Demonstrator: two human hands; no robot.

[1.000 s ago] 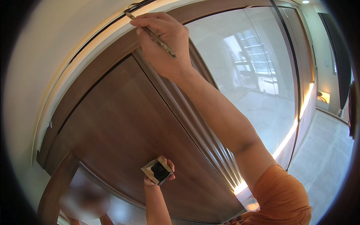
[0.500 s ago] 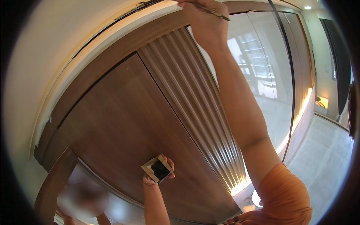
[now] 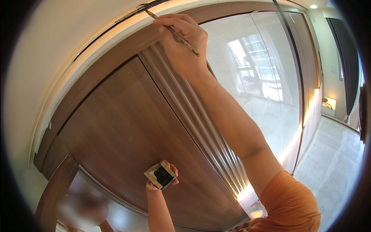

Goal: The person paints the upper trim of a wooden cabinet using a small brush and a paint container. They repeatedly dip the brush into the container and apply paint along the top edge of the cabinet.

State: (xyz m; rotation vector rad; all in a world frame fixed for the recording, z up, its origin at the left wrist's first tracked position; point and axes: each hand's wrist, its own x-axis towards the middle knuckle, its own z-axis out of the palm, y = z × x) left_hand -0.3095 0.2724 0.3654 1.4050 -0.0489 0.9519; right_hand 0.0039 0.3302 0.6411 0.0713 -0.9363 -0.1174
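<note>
Pinching a thin brush (image 3: 174,31) at the cabinet's top edge (image 3: 116,42), right hand (image 3: 183,44); left hand (image 3: 160,179) grips a small cup (image 3: 161,175).

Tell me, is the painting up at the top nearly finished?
Partly. A dark painted line already runs along the seam above the wooden frame, left of the brush. Right now the right hand holds a thin brush with its tip at that seam, and the left hand holds a small card with dark paint. The seam to the right is hidden behind the hand, so I cannot tell what is left.
</note>
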